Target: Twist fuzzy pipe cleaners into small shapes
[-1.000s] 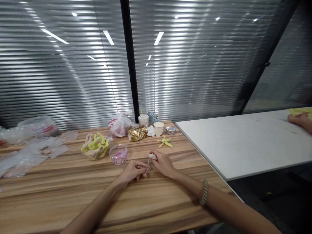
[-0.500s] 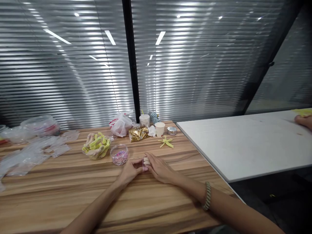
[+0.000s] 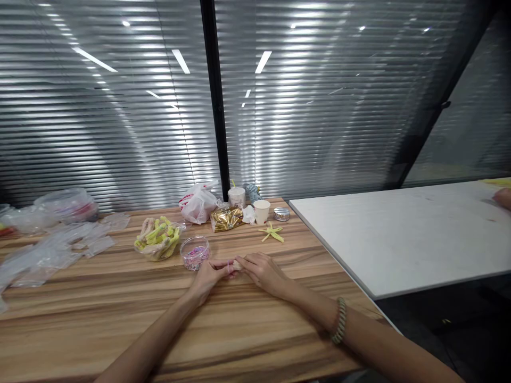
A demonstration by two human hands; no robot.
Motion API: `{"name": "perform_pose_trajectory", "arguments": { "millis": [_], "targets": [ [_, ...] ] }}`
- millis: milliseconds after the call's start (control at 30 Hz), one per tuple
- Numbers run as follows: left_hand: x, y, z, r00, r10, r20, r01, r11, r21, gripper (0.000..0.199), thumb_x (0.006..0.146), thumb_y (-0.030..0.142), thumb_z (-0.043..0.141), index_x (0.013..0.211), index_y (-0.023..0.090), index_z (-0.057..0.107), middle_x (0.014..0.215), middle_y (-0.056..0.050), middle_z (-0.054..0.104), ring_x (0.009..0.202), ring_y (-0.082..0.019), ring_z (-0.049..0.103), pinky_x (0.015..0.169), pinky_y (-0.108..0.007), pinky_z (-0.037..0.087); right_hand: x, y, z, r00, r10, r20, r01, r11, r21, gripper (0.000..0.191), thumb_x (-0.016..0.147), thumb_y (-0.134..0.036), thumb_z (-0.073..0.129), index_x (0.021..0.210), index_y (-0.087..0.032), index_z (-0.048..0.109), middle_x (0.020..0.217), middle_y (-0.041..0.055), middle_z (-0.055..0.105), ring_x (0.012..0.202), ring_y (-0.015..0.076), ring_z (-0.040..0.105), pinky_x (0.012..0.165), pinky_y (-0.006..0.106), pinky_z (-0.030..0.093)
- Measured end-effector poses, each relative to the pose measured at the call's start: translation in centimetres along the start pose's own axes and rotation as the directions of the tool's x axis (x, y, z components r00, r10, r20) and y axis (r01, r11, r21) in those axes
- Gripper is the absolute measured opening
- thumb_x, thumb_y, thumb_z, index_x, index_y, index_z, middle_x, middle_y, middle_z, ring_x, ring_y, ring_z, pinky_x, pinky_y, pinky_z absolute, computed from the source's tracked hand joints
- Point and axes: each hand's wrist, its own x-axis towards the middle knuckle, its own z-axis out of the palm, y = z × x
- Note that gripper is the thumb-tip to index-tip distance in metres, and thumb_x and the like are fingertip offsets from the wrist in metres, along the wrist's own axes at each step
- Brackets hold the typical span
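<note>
Near the middle of the wooden table (image 3: 223, 330), my left hand (image 3: 211, 274) is closed in a pinch, a thin pale band showing at its fingertips. My right hand (image 3: 263, 272) is closed on a small beige fuzzy piece (image 3: 237, 265), right beside the left fingertips. Just behind my left hand stands a clear round tub (image 3: 195, 254) of pink and purple bits. To its left is a clear bowl of yellow and beige fuzzy strips (image 3: 158, 239). A yellow star-shaped fuzzy piece (image 3: 272, 232) lies beyond my right hand.
Along the back stand a white plastic bag (image 3: 198, 204), a gold packet (image 3: 226, 218), a paper cup (image 3: 262, 211) and a round tin (image 3: 281, 214). Clear plastic bags (image 3: 51, 252) spread at the left. At the far right, another person's hand (image 3: 503, 198) is over a white table (image 3: 407, 239).
My left fingers have closed together, and the band now lies close around their tips. My right fingers have drawn in over the beige piece. The other person's hand has shifted right.
</note>
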Motion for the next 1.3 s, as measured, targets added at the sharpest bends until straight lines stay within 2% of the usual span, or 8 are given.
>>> {"name": "perform_pose_trajectory", "arguments": {
  "millis": [133, 233, 367, 567, 733, 933, 1133, 1300],
  "targets": [
    [0.1, -0.1, -0.1, 1.0, 0.006, -0.01, -0.005, 0.999, 0.037, 0.046, 0.06, 0.041, 0.071, 0.095, 0.011, 0.068, 0.079, -0.01, 0.069, 0.067, -0.015, 0.06, 0.065, -0.026, 0.047, 0.0, 0.1, 0.0, 1.0, -0.012, -0.023, 0.012, 1.0, 0.027, 0.032, 0.088, -0.026, 0.04, 0.117, -0.02, 0.052, 0.089, 0.0057, 0.062, 0.079, 0.0114, 0.055, 0.074, 0.024, 0.042],
    [0.2, -0.2, -0.2, 0.999, 0.021, -0.048, -0.018, 0.998, 0.062, 0.046, 0.059, 0.041, 0.072, 0.094, 0.01, 0.069, 0.075, -0.01, 0.069, 0.064, -0.015, 0.06, 0.062, -0.025, 0.047, 0.0, -0.1, -0.1, 1.0, -0.002, -0.007, 0.002, 0.998, 0.07, 0.035, 0.089, -0.025, 0.037, 0.122, -0.02, 0.048, 0.094, 0.0056, 0.062, 0.081, 0.0113, 0.056, 0.073, 0.023, 0.042],
    [0.3, -0.1, -0.2, 0.996, 0.024, -0.088, -0.016, 0.996, 0.086, 0.045, 0.059, 0.039, 0.072, 0.093, 0.01, 0.069, 0.07, -0.008, 0.068, 0.061, -0.013, 0.058, 0.06, -0.024, 0.046, 0.0, -0.3, -0.1, 0.997, 0.07, 0.008, -0.071, 0.986, 0.149, 0.038, 0.089, -0.02, 0.034, 0.125, -0.023, 0.045, 0.101, 0.0045, 0.062, 0.087, 0.0109, 0.056, 0.077, 0.023, 0.042],
    [0.0, 0.5, 0.2, 0.995, -0.012, -0.101, 0.016, 0.999, 0.036, 0.039, 0.055, 0.037, 0.075, 0.082, 0.009, 0.071, 0.066, -0.007, 0.067, 0.058, -0.012, 0.057, 0.059, -0.023, 0.045, 0.1, -0.5, -0.2, 0.983, 0.179, -0.029, -0.173, 0.974, 0.147, 0.034, 0.088, -0.023, 0.04, 0.119, -0.023, 0.052, 0.09, 0.0038, 0.065, 0.076, 0.0112, 0.058, 0.074, 0.023, 0.042],
    [-0.1, 0.4, 0.3, 0.99, -0.083, -0.11, 0.071, 0.992, -0.105, 0.04, 0.05, 0.035, 0.078, 0.081, 0.01, 0.071, 0.073, -0.008, 0.068, 0.059, -0.011, 0.057, 0.06, -0.022, 0.046, 0.1, -0.4, -0.3, 0.997, 0.075, -0.035, -0.069, 0.987, 0.144, 0.031, 0.088, -0.02, 0.038, 0.114, -0.024, 0.055, 0.1, 0.0021, 0.063, 0.082, 0.0092, 0.059, 0.076, 0.021, 0.042],
    [0.2, 0.2, 0.0, 0.986, -0.11, -0.129, 0.077, 0.968, -0.237, 0.041, 0.047, 0.033, 0.08, 0.082, 0.012, 0.071, 0.08, -0.009, 0.069, 0.067, -0.011, 0.059, 0.067, -0.021, 0.047, 0.1, -0.7, -0.1, 1.0, -0.009, -0.021, 0.009, 1.0, 0.0, 0.037, 0.089, -0.03, 0.04, 0.124, -0.021, 0.044, 0.108, 0.0042, 0.059, 0.091, 0.0098, 0.058, 0.077, 0.02, 0.043],
    [-0.2, 0.9, 0.5, 0.99, -0.104, -0.099, 0.089, 0.986, -0.139, 0.043, 0.052, 0.035, 0.077, 0.088, 0.012, 0.07, 0.082, -0.009, 0.069, 0.07, -0.014, 0.06, 0.071, -0.026, 0.048, 0.0, -0.6, -0.3, 0.998, -0.066, -0.02, 0.06, 0.973, -0.224, 0.032, 0.087, -0.019, 0.041, 0.118, -0.019, 0.047, 0.084, 0.0018, 0.063, 0.072, 0.0101, 0.056, 0.066, 0.021, 0.039],
    [-0.7, 1.8, 1.0, 1.0, -0.004, -0.013, 0.005, 0.998, 0.056, 0.037, 0.06, 0.037, 0.072, 0.088, 0.013, 0.071, 0.081, -0.007, 0.069, 0.07, -0.015, 0.058, 0.067, -0.024, 0.045, 0.0, -0.2, -0.4, 0.982, -0.166, -0.089, 0.134, 0.948, -0.287, 0.033, 0.086, -0.014, 0.041, 0.118, -0.019, 0.047, 0.073, 0.0002, 0.06, 0.066, 0.0086, 0.052, 0.061, 0.021, 0.034]
  ]
}}
